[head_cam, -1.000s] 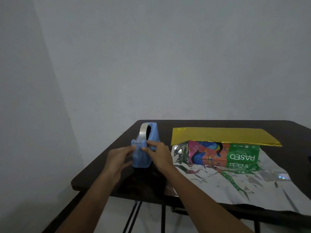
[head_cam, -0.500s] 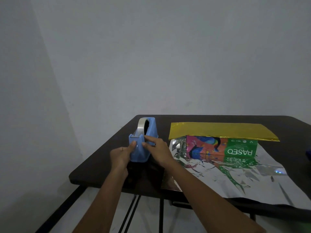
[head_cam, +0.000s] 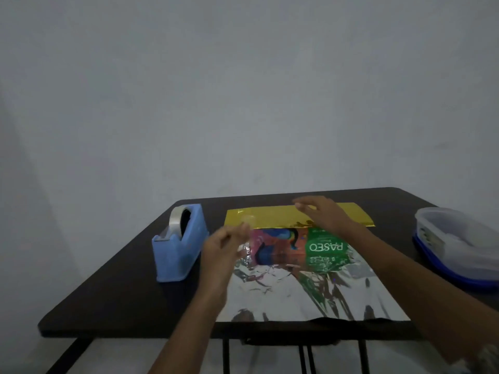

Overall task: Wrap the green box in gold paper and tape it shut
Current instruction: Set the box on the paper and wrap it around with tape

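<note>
The green box point(head_cam: 325, 247), with a colourful printed end, lies on the sheet of gold paper point(head_cam: 272, 216). The sheet's far edge is folded over the box top and its silver underside point(head_cam: 297, 295) spreads toward me. My left hand point(head_cam: 222, 248) is raised at the box's left end and pinches a short clear piece of tape point(head_cam: 247, 220) at its fingertips; the hand is blurred. My right hand point(head_cam: 322, 215) hovers over the gold flap with its fingers stretched out. The blue tape dispenser point(head_cam: 176, 245) stands to the left, with no hand on it.
The dark table point(head_cam: 121, 300) has its front edge close to me and its left edge beside the dispenser. A clear plastic container with a blue base point(head_cam: 459, 241) sits at the right edge. A plain grey wall rises behind.
Both hands have left the tape dispenser and moved right to the box. The left hand now carries a piece of tape, and the right hand has reached over the gold flap.
</note>
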Tool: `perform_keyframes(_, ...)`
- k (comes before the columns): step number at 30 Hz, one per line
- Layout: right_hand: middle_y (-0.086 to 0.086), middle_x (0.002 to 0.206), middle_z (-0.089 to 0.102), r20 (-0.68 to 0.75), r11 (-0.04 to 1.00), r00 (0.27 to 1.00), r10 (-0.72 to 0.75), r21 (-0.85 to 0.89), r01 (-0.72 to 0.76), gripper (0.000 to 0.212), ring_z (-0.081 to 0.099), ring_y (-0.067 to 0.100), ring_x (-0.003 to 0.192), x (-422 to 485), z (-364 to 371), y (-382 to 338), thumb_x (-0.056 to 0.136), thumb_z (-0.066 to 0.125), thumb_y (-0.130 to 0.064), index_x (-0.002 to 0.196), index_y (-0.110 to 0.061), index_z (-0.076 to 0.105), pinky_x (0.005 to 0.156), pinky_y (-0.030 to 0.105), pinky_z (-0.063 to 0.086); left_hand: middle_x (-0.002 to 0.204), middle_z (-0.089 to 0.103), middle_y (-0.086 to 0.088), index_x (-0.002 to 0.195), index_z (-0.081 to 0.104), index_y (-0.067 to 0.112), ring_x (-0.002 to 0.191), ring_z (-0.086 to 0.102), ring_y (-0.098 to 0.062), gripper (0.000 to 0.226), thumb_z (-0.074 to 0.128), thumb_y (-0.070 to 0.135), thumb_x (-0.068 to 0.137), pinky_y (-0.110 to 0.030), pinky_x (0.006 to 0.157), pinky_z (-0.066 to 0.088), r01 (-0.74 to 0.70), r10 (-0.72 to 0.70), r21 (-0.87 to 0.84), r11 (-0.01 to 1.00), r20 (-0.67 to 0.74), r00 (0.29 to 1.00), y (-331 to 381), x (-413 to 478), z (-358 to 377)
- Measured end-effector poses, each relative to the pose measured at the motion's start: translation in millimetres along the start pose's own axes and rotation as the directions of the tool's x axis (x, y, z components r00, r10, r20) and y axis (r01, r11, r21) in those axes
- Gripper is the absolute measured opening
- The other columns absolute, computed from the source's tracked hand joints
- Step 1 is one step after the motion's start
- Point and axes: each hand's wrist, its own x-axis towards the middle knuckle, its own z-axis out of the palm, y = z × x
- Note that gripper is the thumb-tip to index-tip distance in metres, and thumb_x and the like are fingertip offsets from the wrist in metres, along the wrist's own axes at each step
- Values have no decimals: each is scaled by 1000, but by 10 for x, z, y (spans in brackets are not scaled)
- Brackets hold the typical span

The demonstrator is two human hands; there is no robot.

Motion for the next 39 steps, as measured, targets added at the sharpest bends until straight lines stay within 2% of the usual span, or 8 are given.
perform_keyframes(3, 5, 144, 44, 86, 998, 996, 31, -59, -26, 41, 35, 23, 136, 90, -16, 199, 99, 41, -37, 135, -22, 49, 110, 39, 27, 79, 69, -7, 78, 68, 10, 74, 62, -13, 18, 67, 28, 84, -24, 68, 51, 4, -11, 48, 999, 137, 991, -93, 102, 516)
perform_keyframes(6, 9, 150, 34, 184, 986, 982, 32, -169, -1, 44, 22, 19, 143, 200, -8, 266, 101, 32, -38, 142, -25, 39, 115, 40, 11, 75, 71, 0, 80, 68, 13, 69, 63, -10, 8, 70, 20, 83, -19, 58, 49, 63, -68, 38, 997, 147, 987, -223, 201, 882)
perform_keyframes(8, 5, 152, 31, 235, 979, 972, 27, -203, 22, 46, 17, 17, 144, 247, -1, 275, 102, 27, -39, 144, -24, 36, 115, 41, 8, 75, 71, -1, 83, 69, 10, 71, 64, -11, 9, 70, 19, 84, -22, 63, 52, 101, -102, 12, 995, 125, 987, -353, 258, 998)
perform_keyframes(13, 1, 156, 23, 291, 986, 952, 101, -157, -57, 52, 16, 18, 144, 261, 17, 389, 100, 24, -47, 146, -24, 34, 115, 40, 17, 76, 71, -3, 83, 69, 8, 73, 64, -14, 14, 65, 20, 88, -27, 70, 53, 185, -185, -18, 983, 32, 982, -606, 313, 1098)
perform_keyframes(18, -2, 157, 19, 319, 986, 944, 82, -165, -30, 52, 13, 16, 145, 236, 8, 361, 101, 18, -45, 147, -23, 30, 116, 40, 15, 78, 71, 0, 82, 67, 10, 74, 65, -13, 14, 65, 23, 88, -23, 65, 52, 203, -202, -21, 979, 12, 979, -665, 316, 1110)
perform_keyframes(24, -1, 157, 19, 339, 990, 938, 74, -137, -28, 53, 10, 14, 145, 177, -54, 302, 101, 17, -45, 148, -21, 28, 115, 36, 9, 81, 71, 0, 82, 67, 12, 82, 64, -17, 11, 64, 21, 88, -32, 79, 53, 225, -224, -51, 973, 14, 974, -631, 350, 1149)
perform_keyframes(30, -2, 157, 16, 367, 995, 928, 64, -97, -30, 53, 8, 15, 146, 121, -108, 214, 101, 18, -45, 148, -22, 24, 115, 37, 8, 80, 71, 0, 80, 67, 14, 82, 65, -17, 13, 65, 23, 88, -25, 71, 53, 240, -241, -59, 969, -8, 970, -700, 396, 1169)
perform_keyframes(39, -5, 156, 21, 320, 999, 947, 36, -39, -25, 63, 10, 17, 145, 248, 1, 404, 89, 50, -53, 144, -27, 37, 105, 36, 31, 81, 70, 0, 81, 67, 14, 77, 65, -13, 12, 63, 22, 89, -22, 66, 52, 229, -230, -57, 972, -16, 973, -723, 416, 1179)
